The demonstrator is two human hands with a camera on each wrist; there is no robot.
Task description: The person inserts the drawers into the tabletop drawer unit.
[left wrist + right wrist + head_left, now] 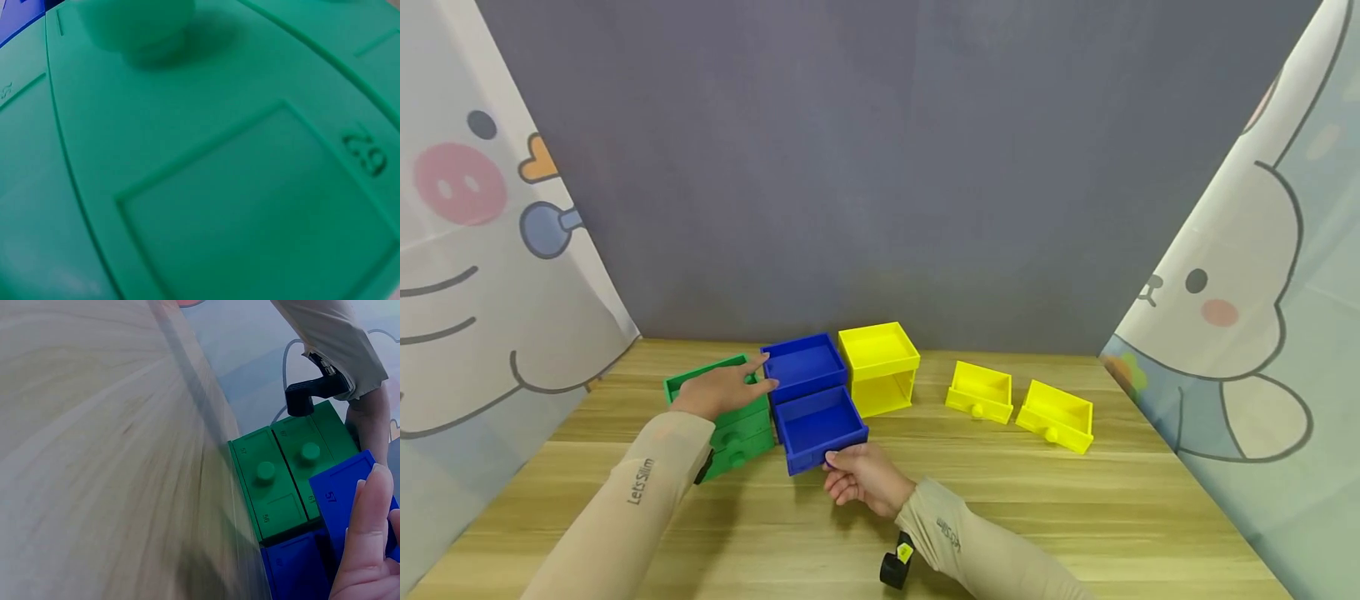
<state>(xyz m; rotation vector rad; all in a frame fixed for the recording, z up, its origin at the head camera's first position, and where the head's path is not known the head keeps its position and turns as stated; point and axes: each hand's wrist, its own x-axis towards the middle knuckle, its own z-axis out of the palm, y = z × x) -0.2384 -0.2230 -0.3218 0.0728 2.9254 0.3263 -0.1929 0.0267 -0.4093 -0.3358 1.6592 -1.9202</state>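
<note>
A blue drawer [820,421] juts out from the front of the blue cabinet [805,364]. My right hand [867,479] pinches the drawer's front at its knob, which the fingers mostly hide. In the right wrist view, the drawer front [340,487] bears the number 57, and another blue drawer front [297,565] sits below it. My left hand [718,392] lies over the green cabinet [745,433], thumb and forefinger stretched to the left edge of the blue cabinet's top. Close up in the left wrist view is a green drawer front [206,156].
The yellow cabinet [880,358] stands to the right of the blue one, with an open compartment below its tray-like top. Two yellow drawers, one nearer [979,392] and one farther right [1056,415], lie on the wooden table [1000,500]. A grey wall [887,167] rises behind.
</note>
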